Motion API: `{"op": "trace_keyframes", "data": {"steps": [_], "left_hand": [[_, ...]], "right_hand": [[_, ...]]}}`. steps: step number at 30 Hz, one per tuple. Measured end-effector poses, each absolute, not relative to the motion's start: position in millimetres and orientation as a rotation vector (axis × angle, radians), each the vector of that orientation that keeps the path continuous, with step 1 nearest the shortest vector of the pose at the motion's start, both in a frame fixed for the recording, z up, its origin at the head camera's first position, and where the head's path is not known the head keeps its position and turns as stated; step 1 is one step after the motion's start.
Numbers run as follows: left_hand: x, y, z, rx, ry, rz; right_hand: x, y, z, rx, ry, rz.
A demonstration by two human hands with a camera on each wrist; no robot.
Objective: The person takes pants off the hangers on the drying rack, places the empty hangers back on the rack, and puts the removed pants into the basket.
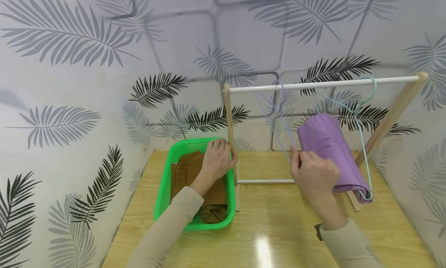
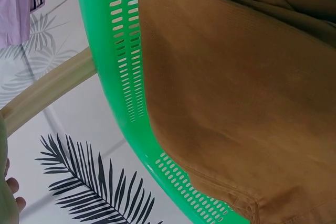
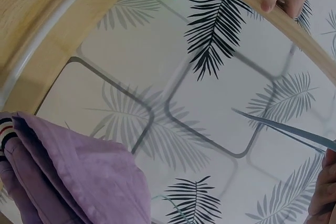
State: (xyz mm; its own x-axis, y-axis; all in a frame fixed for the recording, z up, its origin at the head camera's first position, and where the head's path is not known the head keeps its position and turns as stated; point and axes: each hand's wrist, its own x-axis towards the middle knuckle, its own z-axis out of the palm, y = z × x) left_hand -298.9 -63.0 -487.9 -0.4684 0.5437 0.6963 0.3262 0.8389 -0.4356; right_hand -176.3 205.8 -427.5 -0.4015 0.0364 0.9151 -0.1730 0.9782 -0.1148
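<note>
My left hand (image 1: 216, 159) reaches over the basket's right side and holds the wooden left post of a small clothes rack (image 1: 230, 132), its thumb across the post. Below it, the green basket (image 1: 159, 194) contains folded brown clothing (image 2: 236, 93). My right hand (image 1: 313, 175) pinches the lower end of a lavender hanger (image 1: 283, 119), whose hook is at the white top rod. Right beside that hand, folded purple clothing (image 1: 324, 144) with a striped edge hangs from a mint hanger (image 1: 364, 144). The right hand's fingers show only partly in the right wrist view.
The rack's white top rod (image 1: 324, 84) runs between two wooden sides, with a lower white rod (image 1: 265, 181) near the wood-grain table (image 1: 278, 221). Leaf-patterned walls (image 1: 104, 86) stand close behind and at both sides.
</note>
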Motion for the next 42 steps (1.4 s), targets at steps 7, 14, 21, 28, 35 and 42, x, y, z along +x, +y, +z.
{"op": "trace_keyframes", "data": {"steps": [7, 14, 21, 28, 35, 42], "left_hand": [[-298, -63, -488, -0.635, -2.112, 0.314], [-299, -63, -489, -0.642, -2.093, 0.287], [-300, -64, -490, -0.642, -2.061, 0.292], [-301, -63, -491, -0.647, -2.069, 0.278], [-302, -63, -492, -0.651, -2.066, 0.267], [-303, -63, -490, -0.643, -2.075, 0.286]], "right_hand": [[-181, 202, -437, 0.098, -1.958, 0.218], [-181, 201, -438, 0.078, -1.981, 0.232], [-174, 203, -430, 0.03, -2.055, 0.218], [-159, 215, -418, 0.033, -2.093, 0.342], [-143, 235, -406, -0.001, -2.056, 0.348], [-140, 259, -396, 0.053, -2.005, 0.315]]}}
